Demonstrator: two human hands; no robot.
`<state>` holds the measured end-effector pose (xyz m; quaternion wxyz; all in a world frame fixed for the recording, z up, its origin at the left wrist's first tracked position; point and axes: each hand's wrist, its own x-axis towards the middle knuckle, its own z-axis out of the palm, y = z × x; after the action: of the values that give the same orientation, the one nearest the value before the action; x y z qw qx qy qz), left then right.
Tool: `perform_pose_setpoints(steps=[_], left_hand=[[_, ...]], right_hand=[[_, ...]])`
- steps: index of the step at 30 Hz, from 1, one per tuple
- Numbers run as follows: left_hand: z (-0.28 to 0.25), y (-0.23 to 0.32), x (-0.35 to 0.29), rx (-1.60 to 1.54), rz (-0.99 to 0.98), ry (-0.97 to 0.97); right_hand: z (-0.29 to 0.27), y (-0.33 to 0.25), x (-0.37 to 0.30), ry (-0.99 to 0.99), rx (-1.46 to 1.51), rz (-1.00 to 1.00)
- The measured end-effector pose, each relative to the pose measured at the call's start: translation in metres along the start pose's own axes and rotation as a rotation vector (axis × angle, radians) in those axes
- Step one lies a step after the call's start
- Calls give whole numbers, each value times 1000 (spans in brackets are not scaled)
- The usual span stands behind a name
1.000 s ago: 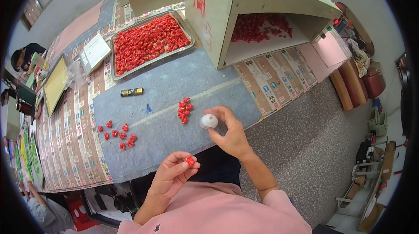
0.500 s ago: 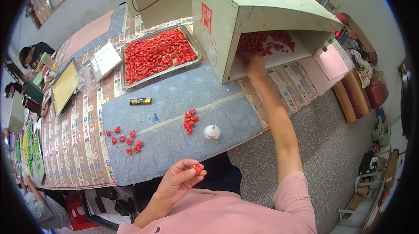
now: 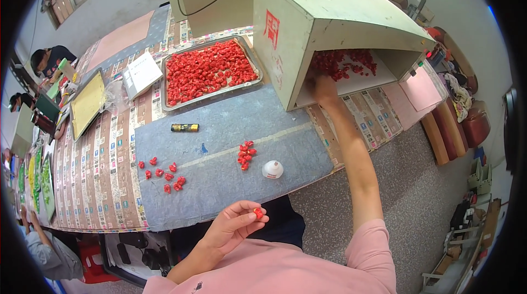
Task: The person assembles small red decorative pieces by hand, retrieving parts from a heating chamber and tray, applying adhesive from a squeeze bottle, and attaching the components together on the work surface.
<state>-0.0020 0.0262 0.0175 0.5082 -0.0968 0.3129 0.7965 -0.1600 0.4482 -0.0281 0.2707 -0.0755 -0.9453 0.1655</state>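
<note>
In front of my chest, my left hand (image 3: 235, 224) is closed in a pinch on a small red glossy piece (image 3: 258, 213), held between thumb and fingertips. My right hand (image 3: 325, 86) reaches into the open front of a pale green box (image 3: 284, 41); its fingers are in shadow and smeared. Beside and beyond it, a heap of similar red pieces (image 3: 343, 63) lies on the box's white floor. On the blue-grey cloth (image 3: 230, 124) are a small cluster of red pieces (image 3: 246, 155), a scattered group of them (image 3: 167, 176) farther left, and a white dome-shaped bottle (image 3: 273, 169).
A metal tray (image 3: 208, 95) full of red pieces stands left of the box. Near it are a black and gold cylinder (image 3: 184, 128), a white notepad (image 3: 142, 75) and a yellow-lined tray (image 3: 88, 105). Other people (image 3: 55, 61) sit at the left; a wooden-armed chair (image 3: 447, 129) stands right.
The view has shifted slightly, moving the table scene right and a little down. My right hand stays inside the box, and my left hand keeps its pinch on the red piece.
</note>
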Motion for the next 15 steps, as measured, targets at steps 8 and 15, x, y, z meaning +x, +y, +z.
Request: perform_pose_setpoints(steps=[8, 15], left_hand=[[-14, 4, -3, -33, 101, 30], [-16, 1, 8, 8, 74, -24]], right_hand=[[-73, -123, -113, 86, 728, 319], [-83, -223, -233, -85, 995, 328]])
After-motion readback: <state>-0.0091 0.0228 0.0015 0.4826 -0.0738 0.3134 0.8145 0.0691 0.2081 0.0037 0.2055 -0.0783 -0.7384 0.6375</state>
